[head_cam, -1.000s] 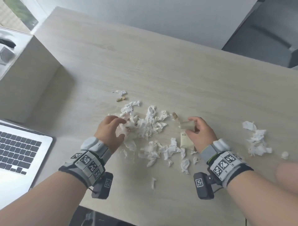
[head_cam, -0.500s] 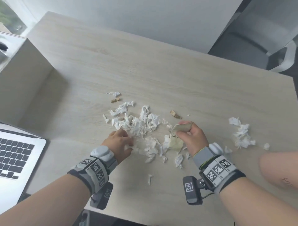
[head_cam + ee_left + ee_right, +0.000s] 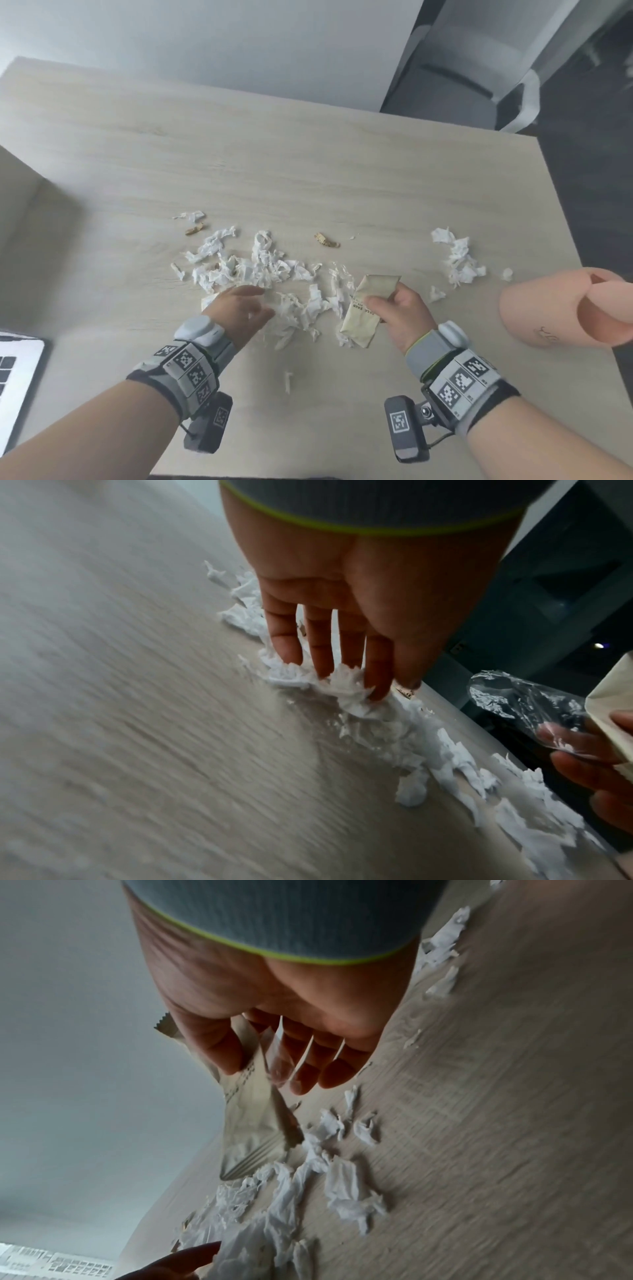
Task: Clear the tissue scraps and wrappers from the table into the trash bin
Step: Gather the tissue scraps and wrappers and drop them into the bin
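In the head view, the left hand lies with straight, relaxed fingers on the near side of the big heap of tissue scraps in the middle of the bench. The right hand pinches a beige wrapper just above the bench. A smaller heap of scraps lies well apart to the right, near a pink trash bin at the bench edge. Two brown bits lie beyond the big heap.

In the left wrist view, the fingers are spread and their tips press into the white scraps; they hold nothing. To do this step well, I think the hand should sweep with the fingers close together, because thin scraps slip through the gaps.

In the right wrist view, the thumb and fingers grip the wrapper together with a clear plastic film; its lower end hangs over the scraps. The grip looks firm. It seems best to push the heap toward this hand, press it into one ball, then carry it low to the bin so that light pieces do not fall.
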